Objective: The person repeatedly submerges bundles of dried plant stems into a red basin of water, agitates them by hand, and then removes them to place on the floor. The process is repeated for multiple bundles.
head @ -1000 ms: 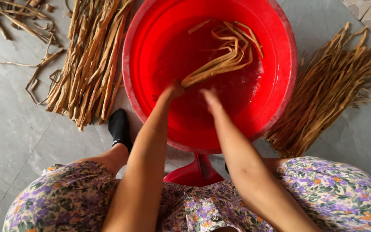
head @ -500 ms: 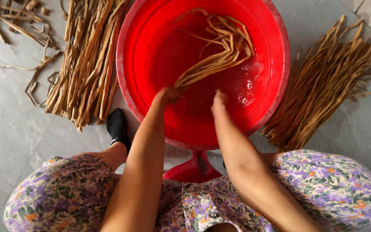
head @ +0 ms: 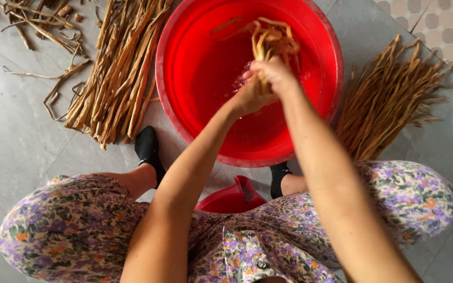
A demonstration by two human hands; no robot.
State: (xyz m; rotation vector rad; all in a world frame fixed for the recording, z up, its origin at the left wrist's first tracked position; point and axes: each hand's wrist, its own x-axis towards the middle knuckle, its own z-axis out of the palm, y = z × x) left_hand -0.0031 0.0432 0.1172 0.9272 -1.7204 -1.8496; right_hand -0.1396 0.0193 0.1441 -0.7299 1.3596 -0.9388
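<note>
Both hands, the left hand (head: 247,97) and right hand (head: 273,73), now clench together around the wet strips (head: 271,39), lifted clear of the water in the red basin (head: 184,110), so they seem rinsed.

basin (head: 184,99) between two stalk piles (head: 116,68)

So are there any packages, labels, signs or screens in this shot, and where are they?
None in view. Only a round red basin of water, tan dried strips gripped by the left hand and right hand, and loose strip piles on the grey floor either side.
</note>
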